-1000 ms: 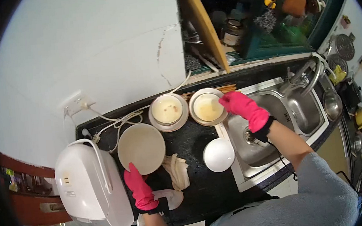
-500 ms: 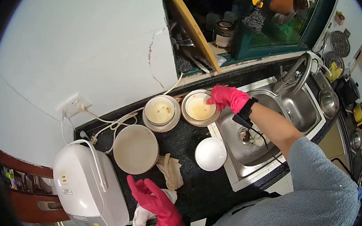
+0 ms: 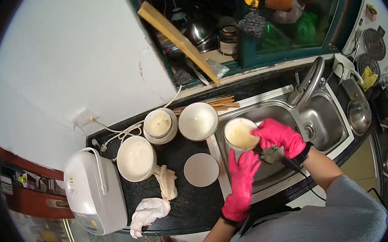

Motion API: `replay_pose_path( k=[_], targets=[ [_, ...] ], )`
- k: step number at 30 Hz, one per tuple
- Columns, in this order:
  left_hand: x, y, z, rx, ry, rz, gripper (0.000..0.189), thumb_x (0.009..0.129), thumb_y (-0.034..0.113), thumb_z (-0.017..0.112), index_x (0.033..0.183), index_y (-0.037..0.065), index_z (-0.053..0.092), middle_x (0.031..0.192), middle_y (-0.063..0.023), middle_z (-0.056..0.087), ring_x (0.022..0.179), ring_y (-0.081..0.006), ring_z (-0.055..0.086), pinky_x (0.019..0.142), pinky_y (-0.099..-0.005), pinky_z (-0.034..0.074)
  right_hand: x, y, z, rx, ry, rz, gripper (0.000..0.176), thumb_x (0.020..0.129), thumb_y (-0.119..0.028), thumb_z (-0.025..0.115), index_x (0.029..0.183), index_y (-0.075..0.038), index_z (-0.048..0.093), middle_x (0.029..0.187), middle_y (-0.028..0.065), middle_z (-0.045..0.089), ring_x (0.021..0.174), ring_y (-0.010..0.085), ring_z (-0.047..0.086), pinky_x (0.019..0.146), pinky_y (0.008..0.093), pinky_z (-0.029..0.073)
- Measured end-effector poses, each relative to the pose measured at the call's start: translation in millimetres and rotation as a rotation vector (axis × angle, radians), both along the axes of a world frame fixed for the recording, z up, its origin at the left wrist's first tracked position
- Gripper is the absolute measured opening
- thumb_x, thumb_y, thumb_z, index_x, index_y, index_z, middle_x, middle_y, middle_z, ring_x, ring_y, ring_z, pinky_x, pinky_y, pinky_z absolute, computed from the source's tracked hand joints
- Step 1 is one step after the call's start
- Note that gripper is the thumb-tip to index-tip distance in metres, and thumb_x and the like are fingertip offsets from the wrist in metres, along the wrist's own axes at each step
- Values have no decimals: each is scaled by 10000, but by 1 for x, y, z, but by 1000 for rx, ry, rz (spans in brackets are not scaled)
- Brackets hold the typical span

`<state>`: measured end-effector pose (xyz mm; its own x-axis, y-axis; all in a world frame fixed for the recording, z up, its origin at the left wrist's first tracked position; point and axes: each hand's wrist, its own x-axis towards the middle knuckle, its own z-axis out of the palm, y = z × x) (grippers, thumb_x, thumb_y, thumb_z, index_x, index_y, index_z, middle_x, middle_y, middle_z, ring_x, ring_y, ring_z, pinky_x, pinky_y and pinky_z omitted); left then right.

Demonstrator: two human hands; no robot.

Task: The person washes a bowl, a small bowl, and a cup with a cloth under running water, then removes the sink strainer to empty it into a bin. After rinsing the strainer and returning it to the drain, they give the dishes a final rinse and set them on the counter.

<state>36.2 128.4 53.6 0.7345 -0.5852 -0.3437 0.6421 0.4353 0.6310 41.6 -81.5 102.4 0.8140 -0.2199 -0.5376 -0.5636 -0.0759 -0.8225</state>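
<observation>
Over the left sink basin, my right hand, in a pink rubber glove, grips a small bowl by its right rim. The bowl tilts toward me, with yellowish residue inside. My left hand, also gloved in pink, is open with fingers extended, its fingertips right below the bowl's near rim. A greyish-green rag shows just under my right hand. On the counter left of the sink stand a white bowl and a smaller white bowl.
Further left are stacked bowls, a large bowl and a white rice cooker. Two cloths, one beige and one white, lie near the counter edge. Chopsticks lie at the back, and a faucet arches over the sink.
My right hand has lifted the small bowl from the larger one and carried it right over the sink. My left hand has moved right from beside the large bowl to the small one.
</observation>
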Motion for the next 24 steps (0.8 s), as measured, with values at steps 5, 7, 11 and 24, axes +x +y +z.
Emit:
replay_pose_path(
  k=[5,7,11,24],
  targets=[
    [-23,-50,-47,-2,99,9,653,937,225,633,1486,183,281,1426,-160,392,1273,-336,464,1015,-499,461,-66,-27,-59,146,96,139,513,875,-447,583,833,53,691,680,140,675,527,201,607,499,312,484],
    [-34,-53,-86,164,-350,-45,580,898,260,682,1402,125,430,1423,-157,387,1253,-336,483,1003,-426,485,-79,-35,-79,181,169,251,580,899,-525,522,885,24,711,723,131,689,598,192,622,537,294,477],
    [-36,-64,-98,343,-386,26,655,850,270,737,1388,69,422,1359,-153,465,1189,-298,532,970,-382,488,-89,-48,-94,328,234,329,588,948,-547,484,1008,-2,695,782,110,696,617,182,620,563,281,476],
    [-6,-105,-61,1190,-1071,26,924,695,397,836,1401,2,388,1312,-244,510,1167,-361,543,966,-412,452,-29,-261,-91,-582,-906,-516,331,978,-329,550,1030,-15,641,860,119,677,807,251,634,708,359,492]
  ],
)
